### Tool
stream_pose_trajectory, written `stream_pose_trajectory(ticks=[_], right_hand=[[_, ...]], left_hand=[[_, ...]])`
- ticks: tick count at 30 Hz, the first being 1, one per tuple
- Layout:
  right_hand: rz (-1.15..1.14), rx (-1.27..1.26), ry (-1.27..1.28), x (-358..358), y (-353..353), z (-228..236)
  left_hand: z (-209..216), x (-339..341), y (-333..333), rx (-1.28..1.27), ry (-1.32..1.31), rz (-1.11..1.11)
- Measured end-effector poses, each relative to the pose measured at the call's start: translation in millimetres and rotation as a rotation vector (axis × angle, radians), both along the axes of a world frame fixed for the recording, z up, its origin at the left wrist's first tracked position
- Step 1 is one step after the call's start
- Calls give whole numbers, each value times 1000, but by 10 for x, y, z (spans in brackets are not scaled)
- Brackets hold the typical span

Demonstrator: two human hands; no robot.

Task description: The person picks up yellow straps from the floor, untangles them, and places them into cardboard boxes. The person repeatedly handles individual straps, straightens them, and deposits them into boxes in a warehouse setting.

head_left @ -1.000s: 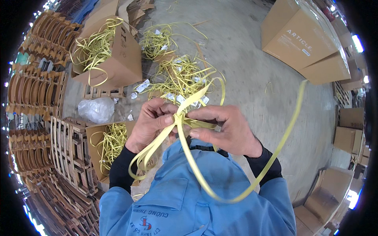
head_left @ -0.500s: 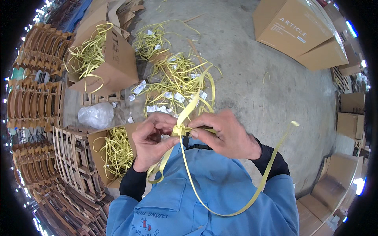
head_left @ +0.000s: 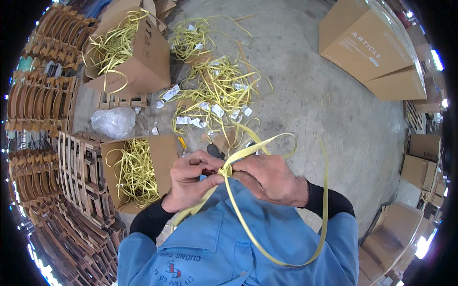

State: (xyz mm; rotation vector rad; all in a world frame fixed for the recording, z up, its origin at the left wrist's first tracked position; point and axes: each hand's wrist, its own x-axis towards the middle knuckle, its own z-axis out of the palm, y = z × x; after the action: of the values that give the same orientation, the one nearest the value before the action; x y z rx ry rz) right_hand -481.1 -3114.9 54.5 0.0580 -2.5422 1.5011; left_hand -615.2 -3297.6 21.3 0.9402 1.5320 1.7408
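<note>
A flat yellow strap (head_left: 325, 200) is looped into a knot (head_left: 225, 170) in front of my chest. My left hand (head_left: 193, 177) pinches the strap at the knot's left side, thumb and fingers pressed together. At the knot's right side my right hand (head_left: 269, 178) grips the strap as well, its fingertips partly hidden behind the band. One long tail hangs over my blue shirt and curves up to the right. Another loop stands out beyond the knot, and a further length drops below my left hand.
Beyond my hands, tangled yellow straps (head_left: 217, 90) lie on the concrete floor with white paper scraps. Two cardboard boxes of straps, one farther (head_left: 152, 59) and one nearer (head_left: 164, 159), stand left beside a clear plastic bag (head_left: 113, 122) and wooden pallets (head_left: 81, 178). A large carton (head_left: 367, 47) is far right.
Both hands have shifted slightly right and nearer with the knot. The upright loop has fallen over to the right, and my right fingers have closed in tighter on the knot.
</note>
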Motion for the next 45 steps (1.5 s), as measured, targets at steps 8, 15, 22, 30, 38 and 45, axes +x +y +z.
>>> stream_pose_trajectory(ticks=[8, 15, 22, 30, 38, 45], right_hand=[[48, -174, -180, 191, 101, -215], [47, -43, -180, 257, 14, -258], [118, 155, -86, 248, -23, -201], [176, 269, -96, 215, -74, -178], [120, 93, -206, 295, -46, -236], [164, 212, -106, 324, -127, -310]], left_hand=[[-143, 81, -11, -66, -45, -51], [-231, 34, -5, 54, 123, -196], [-267, 33, -53, 30, 124, -248], [-294, 70, -101, -15, -20, -286], [-331, 210, -168, -137, -111, -109], [-391, 235, -239, -69, -79, -79]])
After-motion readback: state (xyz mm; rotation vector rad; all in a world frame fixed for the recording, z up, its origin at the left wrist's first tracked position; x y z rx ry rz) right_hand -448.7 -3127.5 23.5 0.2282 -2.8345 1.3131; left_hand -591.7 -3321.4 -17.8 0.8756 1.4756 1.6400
